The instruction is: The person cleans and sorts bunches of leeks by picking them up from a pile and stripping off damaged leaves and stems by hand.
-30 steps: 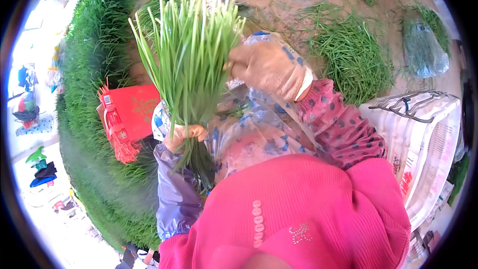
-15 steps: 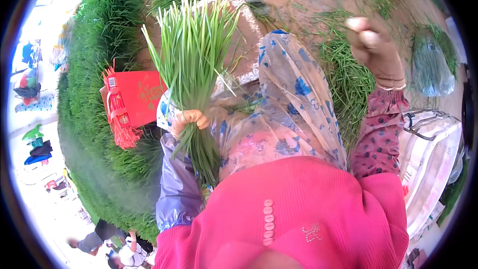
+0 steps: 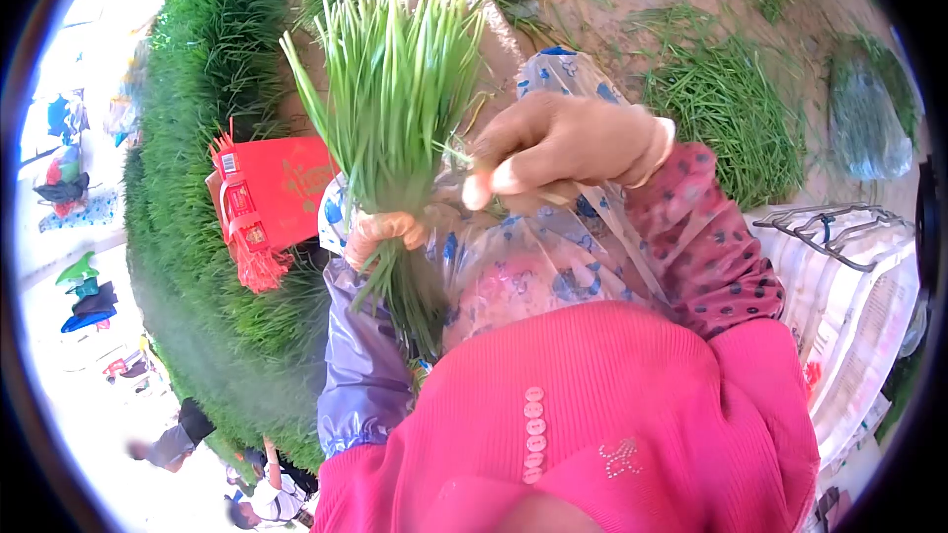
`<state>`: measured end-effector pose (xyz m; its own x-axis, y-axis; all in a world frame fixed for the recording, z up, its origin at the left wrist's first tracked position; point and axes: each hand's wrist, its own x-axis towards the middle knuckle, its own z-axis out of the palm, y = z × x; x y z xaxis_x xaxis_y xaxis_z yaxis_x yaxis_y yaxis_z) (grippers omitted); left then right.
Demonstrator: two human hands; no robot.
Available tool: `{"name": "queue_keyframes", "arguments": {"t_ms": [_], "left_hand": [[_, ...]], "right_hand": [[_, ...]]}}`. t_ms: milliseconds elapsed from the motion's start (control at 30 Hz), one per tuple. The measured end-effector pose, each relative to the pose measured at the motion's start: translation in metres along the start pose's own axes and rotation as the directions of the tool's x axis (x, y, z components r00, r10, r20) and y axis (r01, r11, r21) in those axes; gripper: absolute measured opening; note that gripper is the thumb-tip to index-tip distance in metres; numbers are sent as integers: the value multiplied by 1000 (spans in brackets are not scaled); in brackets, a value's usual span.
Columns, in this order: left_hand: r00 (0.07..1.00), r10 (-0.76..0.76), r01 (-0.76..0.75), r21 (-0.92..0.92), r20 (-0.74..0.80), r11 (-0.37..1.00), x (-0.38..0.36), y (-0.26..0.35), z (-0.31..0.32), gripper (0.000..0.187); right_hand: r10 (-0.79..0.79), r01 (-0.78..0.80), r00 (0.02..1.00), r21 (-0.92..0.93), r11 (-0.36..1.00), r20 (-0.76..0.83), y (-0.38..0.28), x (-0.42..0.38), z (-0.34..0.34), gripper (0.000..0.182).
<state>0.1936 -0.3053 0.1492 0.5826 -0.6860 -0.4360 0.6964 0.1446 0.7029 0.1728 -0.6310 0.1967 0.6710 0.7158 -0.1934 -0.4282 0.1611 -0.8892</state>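
Note:
My left hand [image 3: 380, 232], in a thin glove with a purple sleeve cover, grips a thick bunch of green chives [image 3: 395, 89] near its base and holds it upright. The leaf tips fan out above and the stalk ends hang below the fist. My right hand [image 3: 563, 143] is at the right side of the bunch, with its fingers pinched on a thin strand among the leaves. A clear plastic apron with blue print [image 3: 553, 247] covers my lap under both hands.
A red gift bag with tassels [image 3: 262, 202] lies at the left against a long row of cut chives [image 3: 188, 158]. Loose chive piles [image 3: 731, 109] lie on the dirt ground at the right. A white woven sack [image 3: 849, 286] sits at the far right. People stand at the lower left.
My right hand has come back from up and out at the right to the bunch and now pinches a strand there. My left hand keeps its grip in the same place.

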Motion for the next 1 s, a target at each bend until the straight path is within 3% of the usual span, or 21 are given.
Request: {"name": "queue_keyframes", "arguments": {"t_ms": [67,100,167,233,300,333,367,400,433,467,500,533,600,633,700,733,767,867,933,967,1000], "left_hand": [[994,-8,1,55,111,998,0,0,-18,41],[982,-60,53,47,177,997,0,-2,-23,39],[947,-162,148,73,276,986,2,-4,-33,39],[957,-147,121,118,251,986,4,5,-10,35],[966,-129,93,163,225,982,5,4,-2,33],[990,-26,2,169,136,986,2,-3,-5,52],[995,30,-46,174,90,984,3,-5,-10,65],[995,86,-92,184,44,979,4,-8,-15,78],[975,3,-38,152,221,988,8,-6,-22,44],[951,-36,-8,140,308,990,7,-10,-42,37],[917,-75,23,134,392,991,6,-13,-63,41],[947,-86,93,-7,308,996,0,-22,-105,38],[967,-116,150,-135,227,979,-9,-23,-120,69],[971,41,-17,-105,234,994,-11,-22,-100,59],[911,130,-39,-232,392,972,11,-8,-46,33],[868,172,-31,-295,465,955,22,-1,-19,22],[906,126,-21,-256,403,966,17,1,-17,12],[912,242,-164,-247,332,955,15,4,8,21],[926,194,-133,-202,324,970,11,8,8,23],[933,164,-116,-163,319,980,8,11,6,24],[940,133,-98,-124,315,987,5,15,3,25]], "right_hand": [[-208,206,978,248,947,-17,-4,-28,-12,22],[-540,562,819,86,822,-195,5,-29,-15,21],[-799,804,526,-136,579,-292,12,-39,-30,19],[-749,800,572,429,419,-336,-7,-65,-64,8],[-717,784,501,606,138,-484,-26,-100,-76,8],[-689,849,391,528,14,-610,-32,-116,-79,14],[-689,849,392,528,15,-610,-24,-135,-94,14],[-539,905,370,424,27,-757,-12,-154,-117,10],[-371,947,316,316,62,-873,-2,-160,-130,9],[-372,946,317,317,62,-872,9,-155,-129,9],[-235,722,339,91,686,-911,23,-148,-125,10],[-124,122,259,-95,988,-958,33,-139,-116,14],[-258,-37,308,-283,958,-916,41,-87,-63,37],[-359,-266,433,-498,826,-827,41,-64,-51,44],[-330,-179,609,-530,829,-721,28,-25,-22,57],[-286,-239,646,-543,805,-708,22,-6,-5,58],[-232,-301,680,-553,777,-696,21,12,6,58],[-354,-173,776,-717,676,-522,32,49,14,44],[-371,-100,859,-826,555,-353,33,58,15,31],[-137,-349,879,-812,469,-456,3,51,15,22],[-398,-200,772,-784,588,-496,13,44,4,22]]}}
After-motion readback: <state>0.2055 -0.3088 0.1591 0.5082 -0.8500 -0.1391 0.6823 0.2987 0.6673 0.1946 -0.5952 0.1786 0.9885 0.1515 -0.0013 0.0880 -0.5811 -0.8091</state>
